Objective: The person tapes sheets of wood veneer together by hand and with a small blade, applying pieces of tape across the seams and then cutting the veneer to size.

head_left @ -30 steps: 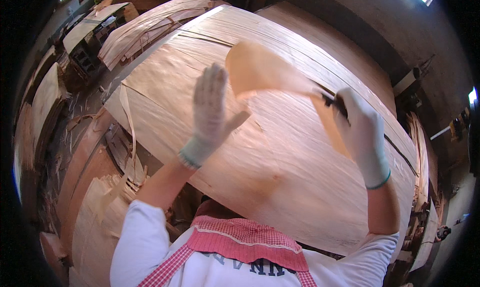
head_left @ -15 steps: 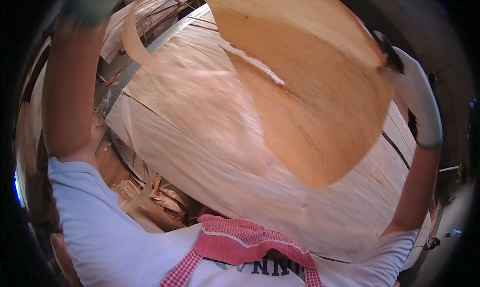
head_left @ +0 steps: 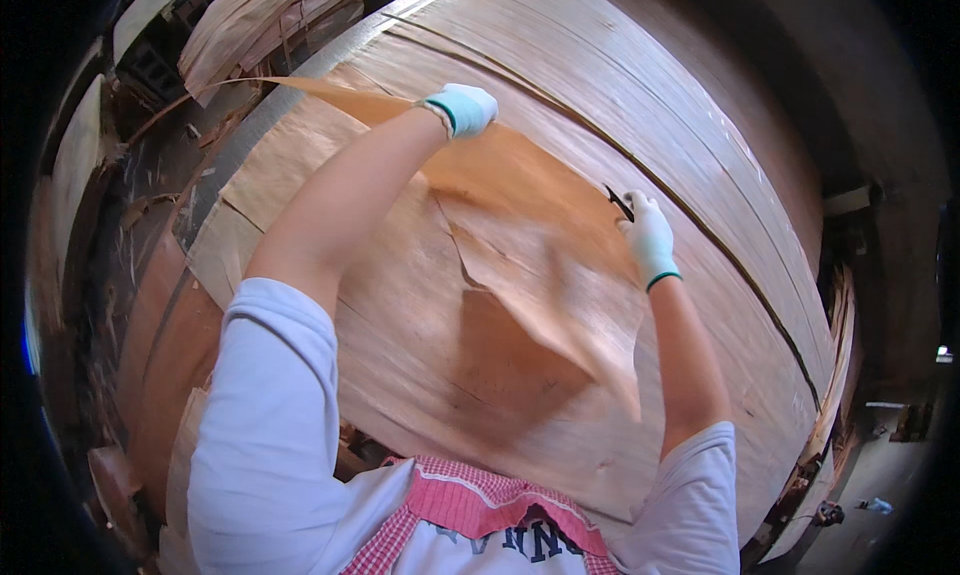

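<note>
My left hand (head_left: 465,110), in a white glove with a green cuff, grips the far edge of a thin orange-brown wood veneer sheet (head_left: 535,190). My right hand (head_left: 648,237), gloved alike, is closed on a small black pointed tool (head_left: 620,203) at the sheet's right edge. Whether it also pinches the veneer is hard to tell. The sheet hangs bowed over a broad stack of pale veneer (head_left: 420,350), its near part blurred and casting a shadow. Along its near side runs a ragged split. A narrow tail of it trails off to the left.
A metal edge (head_left: 225,165) borders the stack's left side. Beyond it lie torn veneer pieces (head_left: 265,25) and scraps on the floor. A long dark gap (head_left: 640,165) crosses the far part of the stack. Loose strips (head_left: 835,365) stick out at the right.
Both hands have come down and inward from the upper corners. The veneer sheet has dropped lower over the stack, its near part now hanging bowed.
</note>
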Motion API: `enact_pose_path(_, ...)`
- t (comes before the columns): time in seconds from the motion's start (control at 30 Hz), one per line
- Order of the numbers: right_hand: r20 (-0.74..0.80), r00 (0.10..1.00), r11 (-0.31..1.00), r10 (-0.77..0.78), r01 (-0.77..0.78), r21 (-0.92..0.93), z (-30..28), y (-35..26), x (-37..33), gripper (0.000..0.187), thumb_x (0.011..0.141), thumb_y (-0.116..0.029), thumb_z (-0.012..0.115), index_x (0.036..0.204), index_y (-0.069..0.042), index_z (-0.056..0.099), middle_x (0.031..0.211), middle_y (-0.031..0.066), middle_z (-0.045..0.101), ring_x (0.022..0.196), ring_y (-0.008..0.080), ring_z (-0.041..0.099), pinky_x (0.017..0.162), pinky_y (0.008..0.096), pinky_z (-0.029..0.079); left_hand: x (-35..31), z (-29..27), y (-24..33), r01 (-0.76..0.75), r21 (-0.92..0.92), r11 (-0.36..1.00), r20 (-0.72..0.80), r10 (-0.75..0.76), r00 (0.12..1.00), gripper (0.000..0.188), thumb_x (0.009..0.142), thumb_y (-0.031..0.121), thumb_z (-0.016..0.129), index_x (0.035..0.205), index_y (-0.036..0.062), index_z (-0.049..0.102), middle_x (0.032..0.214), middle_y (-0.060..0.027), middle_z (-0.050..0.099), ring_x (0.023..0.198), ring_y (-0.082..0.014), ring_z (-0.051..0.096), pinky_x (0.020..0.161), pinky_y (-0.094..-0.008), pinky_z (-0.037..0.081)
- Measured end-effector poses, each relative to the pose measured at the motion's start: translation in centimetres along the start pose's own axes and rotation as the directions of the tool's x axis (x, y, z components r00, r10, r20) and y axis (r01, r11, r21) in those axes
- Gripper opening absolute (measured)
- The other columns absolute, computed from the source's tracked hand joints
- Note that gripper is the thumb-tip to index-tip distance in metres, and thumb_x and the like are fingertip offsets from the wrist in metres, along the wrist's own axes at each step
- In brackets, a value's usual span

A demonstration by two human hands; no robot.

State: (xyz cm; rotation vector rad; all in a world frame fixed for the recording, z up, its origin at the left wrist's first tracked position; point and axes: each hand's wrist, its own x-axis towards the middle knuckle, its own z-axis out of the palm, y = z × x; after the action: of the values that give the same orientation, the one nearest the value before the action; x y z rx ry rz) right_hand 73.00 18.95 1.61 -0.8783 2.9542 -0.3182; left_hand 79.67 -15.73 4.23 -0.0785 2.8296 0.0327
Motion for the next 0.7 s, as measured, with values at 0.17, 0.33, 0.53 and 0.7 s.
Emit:
enact_pose_path(0.17, -0.068, 0.998, 0.957, 0.002, 0.018, 0.288, 7.8, -5.6, -0.3, 0.022, 0.095, -0.024, 0.054, 0.103, -0.003, 0.053, 0.100, 0.0254, 0.055, 0.088, 0.0430, 0.057, 0.074, 0.0507, 0.047, 3.8, 6.3, 0.0, 0.132, 0.318, 0.939, -0.305, -0.030, 0.952, 0.037, 0.087, 0.013, 0.054, 0.124, 0.0110, 0.056, 0.137, -0.0151, 0.050, 0.130, -0.0254, 0.046, 0.104, -0.0387, 0.039)
enact_pose_path(0.33, 0.068, 0.995, 0.950, 0.070, -0.088, 0.301, 11.0, -6.8, -3.6, 0.024, 0.096, -0.024, 0.051, 0.098, -0.001, 0.051, 0.114, 0.0256, 0.050, 0.089, 0.0464, 0.058, 0.077, 0.0523, 0.048, -0.4, 10.8, 5.0, -0.047, 0.330, 0.943, -0.516, 0.222, 0.827, 0.045, 0.087, 0.015, 0.054, 0.132, 0.0106, 0.049, 0.148, -0.0120, 0.038, 0.139, -0.0231, 0.034, 0.114, -0.0391, 0.027)
enact_pose_path(0.53, 0.342, 0.939, 0.997, 0.009, 0.016, -0.071, 8.5, -12.8, 0.8, 0.024, 0.096, -0.027, 0.046, 0.096, -0.004, 0.054, 0.092, 0.0188, 0.067, 0.080, 0.0381, 0.067, 0.069, 0.0481, 0.053, -0.7, 17.6, 0.5, -0.029, -0.373, 0.927, -0.604, -0.219, 0.766, 0.039, 0.088, 0.012, 0.053, 0.127, 0.0093, 0.051, 0.128, -0.0130, 0.055, 0.121, -0.0305, 0.051, 0.104, -0.0406, 0.039)
enact_pose_path(0.7, 0.341, 0.930, 0.988, -0.136, 0.152, -0.019, 12.5, -20.0, 6.3, 0.020, 0.094, -0.021, 0.044, 0.097, -0.004, 0.054, 0.085, 0.0232, 0.068, 0.079, 0.0366, 0.069, 0.068, 0.0472, 0.054, 0.9, 19.2, 0.7, -0.068, -0.430, 0.900, -0.686, -0.277, 0.673, 0.036, 0.088, 0.013, 0.054, 0.124, 0.0086, 0.055, 0.125, -0.0132, 0.057, 0.117, -0.0316, 0.053, 0.103, -0.0413, 0.041)
